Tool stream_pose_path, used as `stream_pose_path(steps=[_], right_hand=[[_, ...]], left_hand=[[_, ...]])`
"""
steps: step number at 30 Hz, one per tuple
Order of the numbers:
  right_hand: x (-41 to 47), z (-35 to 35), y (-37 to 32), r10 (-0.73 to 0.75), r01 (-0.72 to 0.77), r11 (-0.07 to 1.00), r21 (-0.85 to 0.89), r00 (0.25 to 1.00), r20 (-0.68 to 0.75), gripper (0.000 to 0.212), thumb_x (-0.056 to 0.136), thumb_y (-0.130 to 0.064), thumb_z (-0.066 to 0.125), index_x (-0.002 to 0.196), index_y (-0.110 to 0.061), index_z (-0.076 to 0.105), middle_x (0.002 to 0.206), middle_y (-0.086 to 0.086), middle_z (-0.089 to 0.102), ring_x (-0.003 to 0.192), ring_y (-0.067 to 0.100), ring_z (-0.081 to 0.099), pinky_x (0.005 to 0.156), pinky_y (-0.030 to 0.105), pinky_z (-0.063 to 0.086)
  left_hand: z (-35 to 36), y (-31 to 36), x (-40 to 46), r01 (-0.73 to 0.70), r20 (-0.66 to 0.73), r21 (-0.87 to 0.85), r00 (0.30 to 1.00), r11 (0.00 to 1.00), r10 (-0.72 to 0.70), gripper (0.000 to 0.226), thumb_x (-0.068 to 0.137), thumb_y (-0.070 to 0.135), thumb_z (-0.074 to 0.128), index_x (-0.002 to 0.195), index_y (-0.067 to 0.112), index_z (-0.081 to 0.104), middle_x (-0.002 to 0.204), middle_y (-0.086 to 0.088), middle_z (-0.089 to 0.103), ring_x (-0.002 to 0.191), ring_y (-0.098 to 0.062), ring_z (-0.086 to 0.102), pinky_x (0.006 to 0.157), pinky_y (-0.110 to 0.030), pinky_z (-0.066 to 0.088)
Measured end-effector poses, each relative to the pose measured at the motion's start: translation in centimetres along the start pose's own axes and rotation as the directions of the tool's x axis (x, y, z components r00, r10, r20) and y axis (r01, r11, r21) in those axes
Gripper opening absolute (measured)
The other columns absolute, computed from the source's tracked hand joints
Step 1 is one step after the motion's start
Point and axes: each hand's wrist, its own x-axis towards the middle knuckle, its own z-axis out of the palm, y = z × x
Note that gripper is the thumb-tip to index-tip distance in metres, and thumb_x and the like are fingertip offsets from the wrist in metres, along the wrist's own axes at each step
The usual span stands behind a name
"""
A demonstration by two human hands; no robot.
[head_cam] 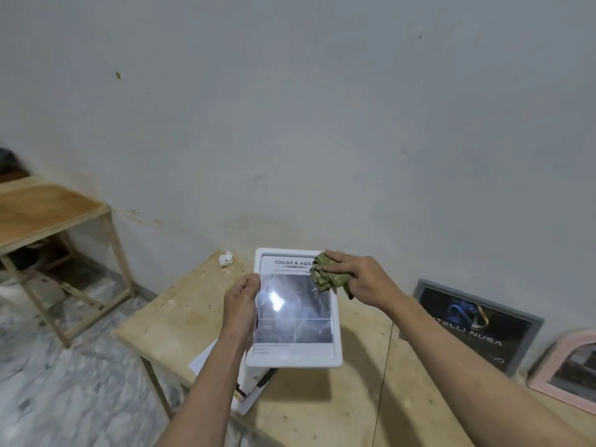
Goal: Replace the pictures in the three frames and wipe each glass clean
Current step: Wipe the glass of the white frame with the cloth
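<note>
White picture frame (294,356) is held up over the plywood tabletop (322,408), its glass catching glare over a picture headed "TOUGH & AGIL". The left hand (242,300) has its grip clamped on the frame's left edge. The right hand (361,275) presses a crumpled olive cloth (325,275) to the glass near the upper right corner, fingers pinching it. Against the wall at the right lean a grey frame (535,324) and a pink frame (548,372). Loose papers (206,359) lie below the held frame.
</note>
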Motion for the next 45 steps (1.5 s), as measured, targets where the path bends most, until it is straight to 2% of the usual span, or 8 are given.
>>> stream_pose_path(steps=[8,17,22,27,30,36,42,45], right_hand=[[-7.1,6.4,-2.0,0.007,0.005,0.988,0.153,0.997,-0.072,0.043,0.078,-0.021,0.048,0.112,-0.006,0.069,0.132,-0.004,0.052,0.130,0.016,0.041,0.109,0.004,0.019],[-8.3,11.7,-7.6,0.097,-0.056,0.964,0.258,0.984,-0.149,0.061,0.076,0.013,0.051,0.129,-0.018,0.058,0.137,-0.009,0.048,0.133,0.002,0.026,0.114,0.010,0.006],[-7.3,6.8,-8.6,0.225,-0.213,0.688,0.694,0.972,0.075,0.053,0.082,0.012,0.046,0.112,-0.025,0.070,0.115,-0.001,0.069,0.108,0.014,0.064,0.095,0.031,0.052],[-1.8,-1.2,-7.5,0.143,0.013,0.950,0.311,0.869,-0.473,0.065,0.079,0.011,0.043,0.129,-0.026,0.059,0.137,-0.006,0.055,0.130,0.008,0.044,0.113,0.022,0.028],[-0.1,-0.3,-5.9,-0.135,0.115,0.988,-0.099,0.965,-0.224,0.071,0.071,0.006,0.039,0.133,-0.023,0.055,0.146,0.002,0.046,0.140,0.024,0.033,0.118,0.032,0.013],[-5.7,6.1,-4.2,-0.177,0.177,0.983,0.048,0.984,-0.009,0.063,0.078,0.008,0.048,0.134,-0.023,0.053,0.147,-0.006,0.042,0.138,0.000,0.020,0.119,0.024,0.002],[-9.9,6.1,-4.2,0.102,-0.185,0.848,0.497,0.977,0.189,0.051,0.086,0.013,0.048,0.120,-0.019,0.067,0.126,-0.004,0.062,0.117,0.004,0.055,0.095,0.013,0.046],[-7.1,2.4,-4.6,0.206,-0.108,0.866,0.488,0.967,-0.152,0.060,0.081,0.013,0.043,0.121,-0.025,0.066,0.130,-0.003,0.060,0.113,0.007,0.054,0.086,0.010,0.049]], left_hand=[[1.3,0.4,1.9,-0.042,-0.159,-0.114,0.987,0.993,0.023,0.019,0.099,0.020,0.055,0.089,0.025,0.070,0.093,0.006,0.068,0.091,-0.016,0.062,0.089,-0.032,0.047],[4.1,0.3,0.6,-0.028,-0.135,-0.133,0.991,0.991,0.010,0.032,0.102,0.024,0.051,0.128,0.009,0.063,0.125,0.001,0.063,0.119,-0.020,0.056,0.108,-0.035,0.042],[3.3,0.6,0.5,-0.039,-0.027,0.006,0.999,0.999,0.039,0.032,0.097,0.027,0.053,0.106,0.000,0.068,0.092,-0.018,0.067,0.092,-0.022,0.064,0.100,-0.051,0.049],[3.8,0.6,-1.3,-0.009,0.041,-0.030,0.999,1.000,0.010,0.031,0.100,0.030,0.049,0.095,0.013,0.074,0.098,-0.010,0.077,0.100,-0.036,0.071,0.090,-0.055,0.057],[4.8,0.8,-1.5,-0.014,-0.006,-0.150,1.000,0.989,0.014,0.032,0.093,0.034,0.059,0.112,0.013,0.074,0.116,-0.007,0.074,0.114,-0.031,0.067,0.103,-0.053,0.050],[3.0,-0.4,-1.0,0.047,-0.141,-0.261,0.986,0.964,-0.086,0.021,0.098,0.022,0.058,0.110,0.012,0.072,0.107,-0.005,0.074,0.098,-0.027,0.070,0.091,-0.042,0.055],[3.4,-2.0,-1.3,0.031,-0.152,-0.116,0.987,0.993,-0.048,0.026,0.099,0.021,0.055,0.120,0.011,0.068,0.117,0.001,0.066,0.115,-0.021,0.059,0.099,-0.033,0.044],[5.3,-2.6,-2.1,0.056,-0.078,-0.094,0.995,0.994,-0.063,0.026,0.100,0.021,0.054,0.119,0.009,0.069,0.122,-0.005,0.068,0.119,-0.025,0.060,0.106,-0.040,0.045]])
